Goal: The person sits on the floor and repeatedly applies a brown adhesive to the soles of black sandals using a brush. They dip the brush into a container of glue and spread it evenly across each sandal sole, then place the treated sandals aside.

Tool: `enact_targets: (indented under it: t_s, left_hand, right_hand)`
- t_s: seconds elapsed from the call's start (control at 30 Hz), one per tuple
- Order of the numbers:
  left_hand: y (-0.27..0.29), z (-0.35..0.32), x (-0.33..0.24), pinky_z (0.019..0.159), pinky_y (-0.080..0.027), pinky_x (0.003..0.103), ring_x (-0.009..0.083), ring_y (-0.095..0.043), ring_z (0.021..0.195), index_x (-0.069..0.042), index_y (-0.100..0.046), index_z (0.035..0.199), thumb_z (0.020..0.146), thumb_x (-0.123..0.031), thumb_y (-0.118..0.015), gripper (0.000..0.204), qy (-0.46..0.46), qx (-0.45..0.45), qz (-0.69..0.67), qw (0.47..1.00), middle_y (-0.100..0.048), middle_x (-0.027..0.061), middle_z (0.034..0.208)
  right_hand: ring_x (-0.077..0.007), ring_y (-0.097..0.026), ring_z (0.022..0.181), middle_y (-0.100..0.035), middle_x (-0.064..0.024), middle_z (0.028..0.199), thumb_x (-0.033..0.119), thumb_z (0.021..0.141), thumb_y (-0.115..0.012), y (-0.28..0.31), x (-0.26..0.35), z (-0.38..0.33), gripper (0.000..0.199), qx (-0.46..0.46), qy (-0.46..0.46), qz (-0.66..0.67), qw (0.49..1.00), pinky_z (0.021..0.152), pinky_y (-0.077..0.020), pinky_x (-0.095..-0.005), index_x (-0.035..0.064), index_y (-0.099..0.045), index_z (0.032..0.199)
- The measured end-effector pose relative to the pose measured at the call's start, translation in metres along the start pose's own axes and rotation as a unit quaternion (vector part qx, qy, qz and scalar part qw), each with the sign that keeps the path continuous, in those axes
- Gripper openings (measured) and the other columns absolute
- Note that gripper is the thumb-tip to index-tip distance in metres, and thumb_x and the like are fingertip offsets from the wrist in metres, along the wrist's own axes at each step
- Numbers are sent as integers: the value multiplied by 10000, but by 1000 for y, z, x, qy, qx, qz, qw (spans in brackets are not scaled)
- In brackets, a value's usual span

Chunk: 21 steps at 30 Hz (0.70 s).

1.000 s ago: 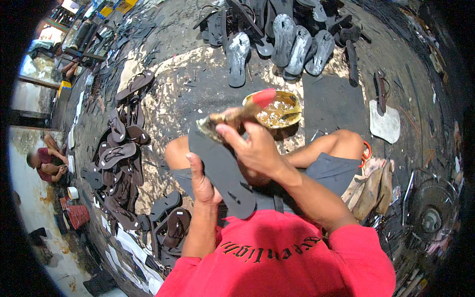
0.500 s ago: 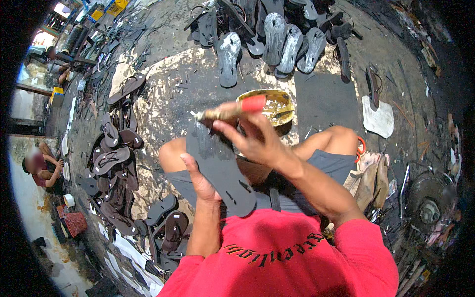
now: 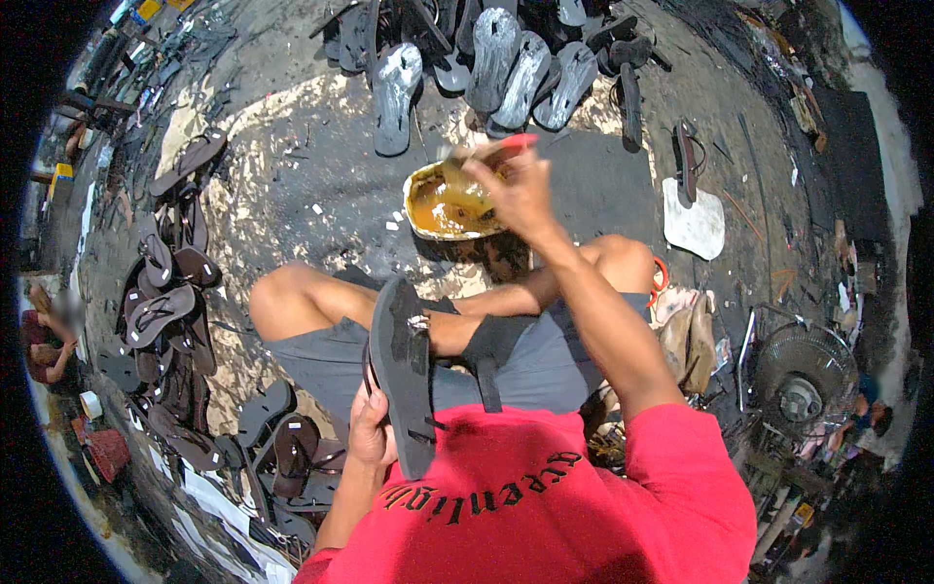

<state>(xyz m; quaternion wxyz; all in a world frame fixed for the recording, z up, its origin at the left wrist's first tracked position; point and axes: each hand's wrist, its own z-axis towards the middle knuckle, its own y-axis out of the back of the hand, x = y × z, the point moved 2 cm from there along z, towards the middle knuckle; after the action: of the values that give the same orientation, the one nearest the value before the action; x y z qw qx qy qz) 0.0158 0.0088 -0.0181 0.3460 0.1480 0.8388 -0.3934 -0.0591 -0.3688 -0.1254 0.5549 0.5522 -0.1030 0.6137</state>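
At bottom edge, one red shirt, dark lettering; one fan right; four-plus white-smeared soles far side; one sandal gripped by left hand over lap; one tub; one blurred brush, right hand gripping it over tub; white stickers, unreadable.

Sandal dark grey; liquid amber; shirt red.
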Motion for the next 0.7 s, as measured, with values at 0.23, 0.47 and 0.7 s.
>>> enact_targets:
  t_s: [0.23,0.47,0.7]
  left_hand:
    - [-31,93,-25,798,-533,348,192,-654,897,-64,-589,1231,970,-572,-545,573,-9,29,-101,994,-687,68,1049]
    - [-73,176,-30,797,-563,397,225,-685,889,-91,-641,1172,995,-552,-519,508,-91,62,-188,976,-711,73,1024]
    - [-86,173,-61,791,-603,428,265,-716,886,-91,-646,1213,1008,-519,-525,489,-73,154,-212,962,-727,125,1066]
  right_hand:
    - [-165,-680,968,-747,-86,1075,263,955,-735,122,75,11,318,215,-119,-456,856,879,-536,-340,35,-707,1175]
    - [-345,-683,1012,-713,-220,1069,244,988,-641,43,193,-33,283,47,-95,160,981,858,-530,-424,16,-708,1141]
    - [-352,-619,1157,-687,-149,1189,240,1010,-613,18,190,-60,287,103,9,107,989,1033,-465,-427,57,-681,1219]
